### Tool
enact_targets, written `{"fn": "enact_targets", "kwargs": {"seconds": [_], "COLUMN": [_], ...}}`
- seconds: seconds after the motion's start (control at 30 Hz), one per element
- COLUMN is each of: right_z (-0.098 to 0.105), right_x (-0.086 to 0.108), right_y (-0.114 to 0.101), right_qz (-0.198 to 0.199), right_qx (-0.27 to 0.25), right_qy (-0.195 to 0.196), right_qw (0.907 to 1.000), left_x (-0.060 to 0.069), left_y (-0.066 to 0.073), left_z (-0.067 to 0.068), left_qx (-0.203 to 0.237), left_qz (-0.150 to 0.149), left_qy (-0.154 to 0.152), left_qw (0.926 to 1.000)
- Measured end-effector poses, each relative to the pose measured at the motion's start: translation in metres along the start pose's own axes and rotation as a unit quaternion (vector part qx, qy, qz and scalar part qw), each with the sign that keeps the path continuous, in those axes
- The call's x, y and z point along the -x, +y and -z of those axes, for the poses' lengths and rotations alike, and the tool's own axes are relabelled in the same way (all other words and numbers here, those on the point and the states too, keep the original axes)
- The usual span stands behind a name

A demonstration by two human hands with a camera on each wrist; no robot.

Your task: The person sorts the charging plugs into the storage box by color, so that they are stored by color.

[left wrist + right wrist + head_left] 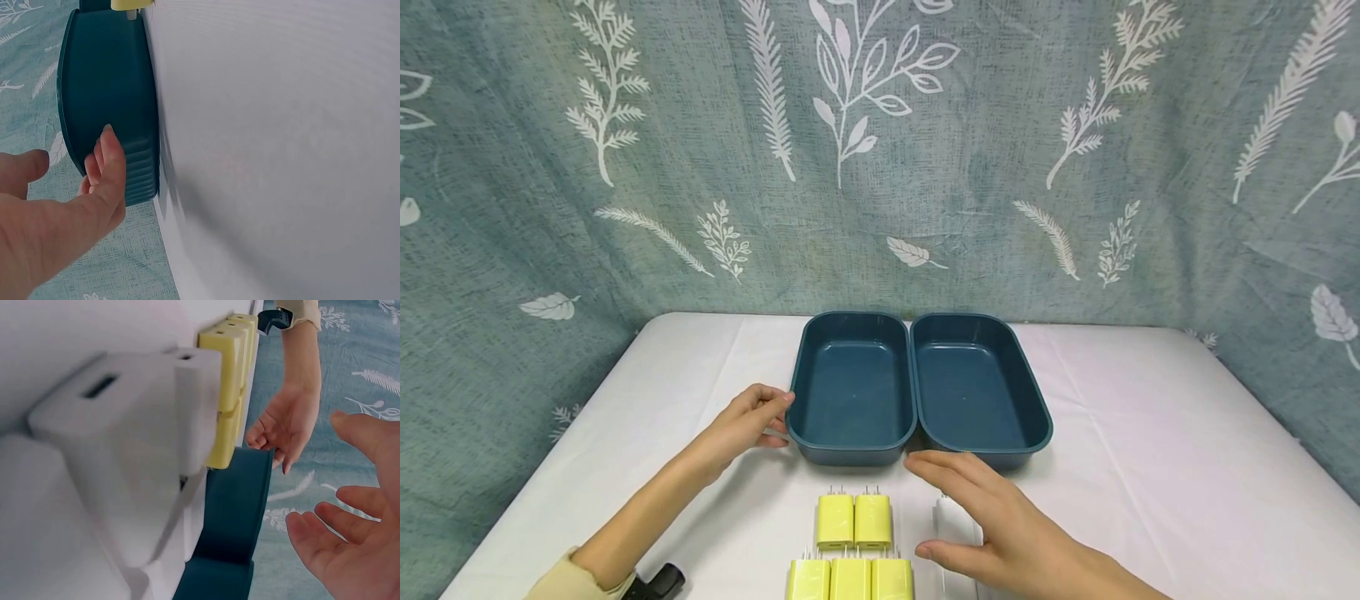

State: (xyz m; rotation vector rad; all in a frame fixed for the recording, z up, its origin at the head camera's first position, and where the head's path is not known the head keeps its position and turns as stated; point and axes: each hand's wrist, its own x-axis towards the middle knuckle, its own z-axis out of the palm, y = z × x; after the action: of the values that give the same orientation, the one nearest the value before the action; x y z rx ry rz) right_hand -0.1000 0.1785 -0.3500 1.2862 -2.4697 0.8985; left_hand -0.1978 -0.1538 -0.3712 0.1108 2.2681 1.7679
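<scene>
Two dark teal rectangular trays stand side by side: the left tray (853, 457) and the right tray (1033, 442). My left hand (752, 425) is at the left tray's outer wall, fingers loosely bent and thumb apart near the rim; whether it touches is unclear. My right hand (1000, 521) hovers in front of the right tray with thumb and fingers spread, holding nothing. Below it are white power adapters (119, 437), partly hidden in the head view. To its left are several yellow plug adapters (835, 521) in two rows, prongs facing the trays.
A white cloth (1120, 400) covers the table. Behind hangs a green-blue curtain (985, 233) with white leaf patterns. A dark band with a black device (662, 579) is on the left wrist, beside a pale sleeve (568, 579).
</scene>
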Motion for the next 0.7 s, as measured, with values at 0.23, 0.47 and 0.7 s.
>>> {"fn": "enact_targets", "kwargs": {"seconds": [0.23,0.47,0.7], "right_z": [-0.011,-0.021,-0.03], "right_x": [0.001,-0.001,-0.004], "right_y": [0.002,0.005,0.007], "right_qz": [0.02,0.004,0.015], "right_qx": [-0.011,-0.034,-0.001], "right_qy": [-0.01,-0.039,-0.049], "right_qw": [0.9997,0.9986,0.9987], "left_x": [-0.001,-0.004,-0.004], "left_y": [-0.002,-0.005,-0.008], "left_z": [0.001,0.004,0.01], "left_qx": [0.019,0.057,0.113], "left_qz": [-0.006,-0.004,0.009], "left_qy": [-0.018,-0.034,-0.065], "left_qw": [0.9996,0.9978,0.9914]}}
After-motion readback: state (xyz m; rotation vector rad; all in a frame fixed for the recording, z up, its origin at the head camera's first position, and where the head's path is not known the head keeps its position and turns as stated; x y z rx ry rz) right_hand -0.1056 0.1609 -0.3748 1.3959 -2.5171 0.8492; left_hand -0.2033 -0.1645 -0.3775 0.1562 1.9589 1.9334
